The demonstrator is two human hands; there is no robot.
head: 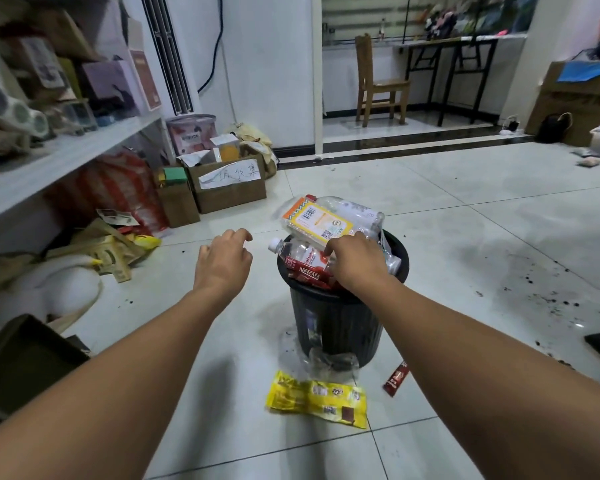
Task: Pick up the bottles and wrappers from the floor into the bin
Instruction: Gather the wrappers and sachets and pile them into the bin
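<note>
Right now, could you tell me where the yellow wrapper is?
The yellow wrapper lies flat on the floor tiles just in front of the black bin, left of the small red sachet.

We see a black ribbed plastic bin (333, 327), dull in finish, standing on glossy pale floor tiles (465, 244) that are speckled with dark grit. Heaped in the bin's mouth are clear, shiny plastic bottles (329, 216) with paper labels and red glossy sachets (309, 273). Just in front of the bin lie a crinkled yellow foil-like wrapper (317, 398) and clear film (329, 362). Far behind the bin stands a smooth wooden chair (378, 84).
</note>
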